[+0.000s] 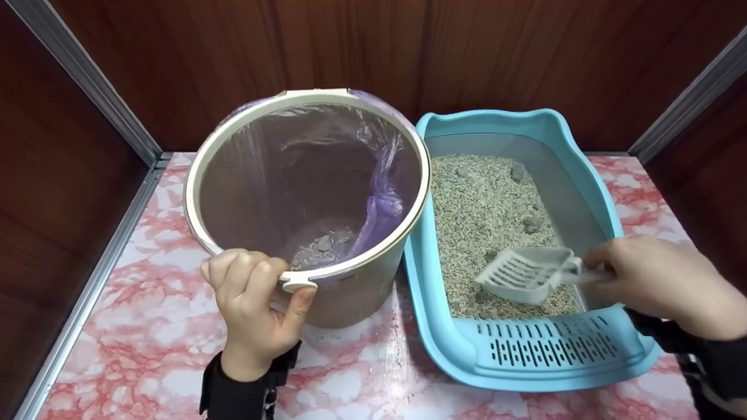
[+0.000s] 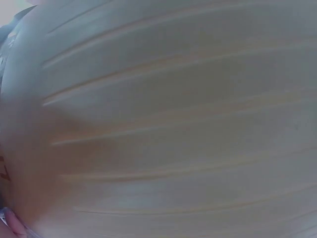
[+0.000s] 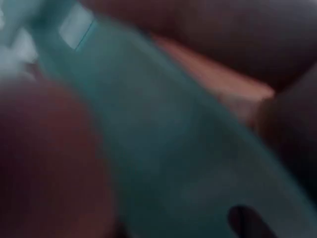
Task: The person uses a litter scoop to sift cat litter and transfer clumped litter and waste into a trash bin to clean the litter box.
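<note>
While the left hand [image 1: 251, 309] grips the near rim of a round, beige plastic bin [image 1: 350, 300] lined with a thin, translucent purple plastic bag [image 1: 382, 210], the right hand [image 1: 665, 274] grasps a pale, slotted plastic scoop [image 1: 534, 294] by its handle. Scoop hangs tilted over the front part of the tan granular litter [image 1: 484, 198] in a light-blue plastic litter box [image 1: 429, 326]; can't tell if it touches. Bin sits toward the left edge of the red-and-white marbled tabletop [image 1: 146, 338], box toward the right edge, its back end near the back edge. Risks, as judged: a quick or steep swing could scatter grains onto the tabletop; hard digging could crumble the grey clumps [image 1: 517, 171]; the loose bag fold could snag the scoop; a heavy pull by the left hand could tip the bin. Views: head alone shows the litter and the grey bits [image 1: 324, 242] at the bin's bottom; left wrist gets the ribbed outer wall close up; right wrist, blurred, shows the handle's hole [image 3: 242, 218], covered by the hand in the head view
</note>
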Available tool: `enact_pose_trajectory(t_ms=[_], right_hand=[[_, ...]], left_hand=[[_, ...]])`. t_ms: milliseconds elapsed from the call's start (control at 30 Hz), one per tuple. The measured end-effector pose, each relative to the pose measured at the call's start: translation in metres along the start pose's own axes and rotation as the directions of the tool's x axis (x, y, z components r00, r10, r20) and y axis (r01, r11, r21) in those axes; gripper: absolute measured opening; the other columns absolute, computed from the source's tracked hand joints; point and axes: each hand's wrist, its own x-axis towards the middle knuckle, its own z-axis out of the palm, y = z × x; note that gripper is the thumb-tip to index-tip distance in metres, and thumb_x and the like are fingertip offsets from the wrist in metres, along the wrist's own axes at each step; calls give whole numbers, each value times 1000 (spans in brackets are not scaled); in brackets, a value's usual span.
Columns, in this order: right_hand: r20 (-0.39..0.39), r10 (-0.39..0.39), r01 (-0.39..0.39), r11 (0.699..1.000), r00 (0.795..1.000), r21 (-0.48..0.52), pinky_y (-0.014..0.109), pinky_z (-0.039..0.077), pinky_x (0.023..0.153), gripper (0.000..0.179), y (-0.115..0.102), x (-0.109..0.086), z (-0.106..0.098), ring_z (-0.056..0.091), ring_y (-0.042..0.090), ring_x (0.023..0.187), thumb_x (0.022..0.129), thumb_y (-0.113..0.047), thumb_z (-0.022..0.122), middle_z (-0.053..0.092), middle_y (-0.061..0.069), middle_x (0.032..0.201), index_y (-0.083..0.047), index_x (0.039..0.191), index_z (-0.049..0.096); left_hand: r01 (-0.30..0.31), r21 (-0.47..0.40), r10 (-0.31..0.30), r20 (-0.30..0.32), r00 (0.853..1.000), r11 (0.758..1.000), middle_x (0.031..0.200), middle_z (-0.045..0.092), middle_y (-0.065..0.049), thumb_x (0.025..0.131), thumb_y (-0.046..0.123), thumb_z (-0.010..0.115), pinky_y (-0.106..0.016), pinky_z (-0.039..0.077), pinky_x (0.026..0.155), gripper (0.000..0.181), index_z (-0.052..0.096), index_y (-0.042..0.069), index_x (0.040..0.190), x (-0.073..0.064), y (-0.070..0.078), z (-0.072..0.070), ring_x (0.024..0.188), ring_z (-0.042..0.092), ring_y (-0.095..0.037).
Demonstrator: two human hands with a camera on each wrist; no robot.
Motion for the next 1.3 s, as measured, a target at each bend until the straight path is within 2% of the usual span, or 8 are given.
enact_pose_trajectory(t_ms=[67,167,367,533,733,867,1067,1300], right_hand=[[76,4,-1,999,997,-46,32,33,48,13,1,0,-4,45,12,56,74,-22,75,51,-9,63,-26,69,63],[124,-12,21,997,992,-75,32,30,47,19,0,6,-10,42,12,54,69,-22,76,47,-8,59,-26,62,59],[147,-76,91,991,986,-99,30,25,46,31,-10,19,-6,33,11,50,66,-9,70,35,-8,57,-22,55,44],[145,-91,109,987,985,-119,34,33,45,26,-24,27,8,41,15,52,70,-7,71,46,-5,60,-19,61,50],[110,-24,36,993,994,-109,44,43,45,20,-41,32,29,49,22,52,75,0,66,53,1,64,-13,65,54],[96,46,-38,996,994,-83,42,43,41,16,-45,42,44,49,22,51,82,-2,63,52,4,63,-9,69,58],[50,78,-78,997,996,-9,34,42,40,11,-34,70,62,45,19,49,88,-5,58,56,9,67,-2,79,63],[24,99,-100,991,995,92,40,45,44,12,-18,95,73,49,23,54,90,-8,59,55,9,68,-2,81,63]], left_hand=[[3,-1,-3,1,1000,1000,67,42,-7,94,54,53,-44,21,74,54,50,7,68,0,0,0,73,37,-31],[7,6,-7,5,1000,1000,67,42,-7,94,55,53,-45,21,74,54,50,7,68,0,-1,-1,73,37,-31],[14,5,-14,9,1000,1000,67,43,-7,94,55,53,-45,21,74,54,50,7,68,-1,0,0,72,37,-31],[19,3,-19,9,1000,1000,67,43,-7,94,55,53,-45,21,74,54,50,8,67,0,0,0,72,37,-31],[23,5,-23,8,1000,1000,66,42,-7,94,55,52,-45,21,73,55,49,8,67,0,1,0,72,37,-31],[27,9,-27,9,1000,1000,66,42,-7,93,56,53,-45,21,73,55,49,8,67,0,1,-1,72,37,-31],[22,11,-22,8,1000,1000,66,42,-6,94,56,52,-45,22,73,55,49,7,67,0,1,-1,71,37,-31],[21,14,-21,2,1000,1000,66,43,-6,93,56,52,-45,22,72,55,49,7,66,0,1,0,71,37,-31]])
